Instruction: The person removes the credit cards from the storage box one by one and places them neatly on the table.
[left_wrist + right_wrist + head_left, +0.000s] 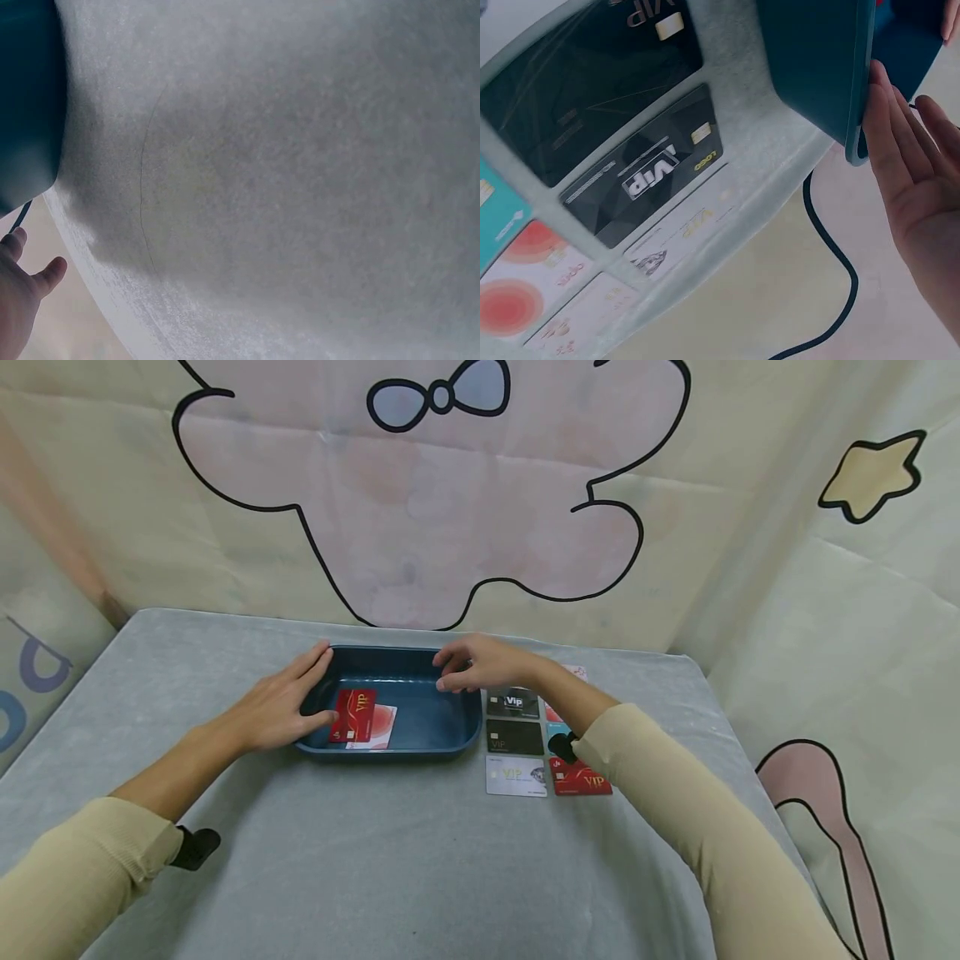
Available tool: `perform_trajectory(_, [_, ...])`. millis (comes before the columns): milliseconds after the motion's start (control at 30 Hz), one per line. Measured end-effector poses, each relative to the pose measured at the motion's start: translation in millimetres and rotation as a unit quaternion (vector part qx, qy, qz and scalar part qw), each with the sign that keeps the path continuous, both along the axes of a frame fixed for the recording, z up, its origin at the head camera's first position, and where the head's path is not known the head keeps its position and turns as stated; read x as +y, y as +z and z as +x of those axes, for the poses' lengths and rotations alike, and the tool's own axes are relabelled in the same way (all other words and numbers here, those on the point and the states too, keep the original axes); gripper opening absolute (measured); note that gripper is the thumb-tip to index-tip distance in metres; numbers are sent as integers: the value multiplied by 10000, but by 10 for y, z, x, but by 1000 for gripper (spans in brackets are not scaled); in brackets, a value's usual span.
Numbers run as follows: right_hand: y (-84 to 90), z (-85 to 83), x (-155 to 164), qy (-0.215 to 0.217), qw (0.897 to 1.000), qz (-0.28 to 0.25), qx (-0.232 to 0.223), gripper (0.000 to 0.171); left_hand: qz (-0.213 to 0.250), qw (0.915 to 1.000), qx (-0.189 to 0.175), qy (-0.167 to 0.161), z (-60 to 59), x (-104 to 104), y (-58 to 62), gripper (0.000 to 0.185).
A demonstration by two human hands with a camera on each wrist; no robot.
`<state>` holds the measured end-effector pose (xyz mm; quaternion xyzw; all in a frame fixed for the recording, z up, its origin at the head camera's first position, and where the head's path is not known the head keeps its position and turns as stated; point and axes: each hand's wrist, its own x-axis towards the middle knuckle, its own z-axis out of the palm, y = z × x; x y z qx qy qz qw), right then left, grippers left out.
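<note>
A dark blue rectangular tray stands on the cloth-covered table. My left hand rests spread over its left end, fingers toward the far corner and thumb over the near side. Inside, a red VIP card overlaps a white card with a red circle pattern. At the tray's right end is my right hand; the right wrist view shows its fingers fairly straight against the rim, thumb apart, no card held. The left wrist view catches only part of my left hand below the tray.
Cards lie in two columns right of the tray: a grey-black Vip card, a black card, a silver VIP card, a red VIP card and several others, some under my right forearm. A patterned cloth hangs behind the table.
</note>
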<state>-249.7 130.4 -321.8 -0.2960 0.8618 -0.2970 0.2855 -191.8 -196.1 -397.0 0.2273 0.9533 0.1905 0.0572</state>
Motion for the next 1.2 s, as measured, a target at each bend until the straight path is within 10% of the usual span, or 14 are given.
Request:
perform_trajectory(667, [-78,-196,-589,163,9905,886,-1035,65,-48,10000,-41,-4,-13,-11,5,93])
perform_trajectory(1200, [-210,-220,-918,264,9902,1049,-878,64,-62,10000,-35,-51,-7,-16,6,91])
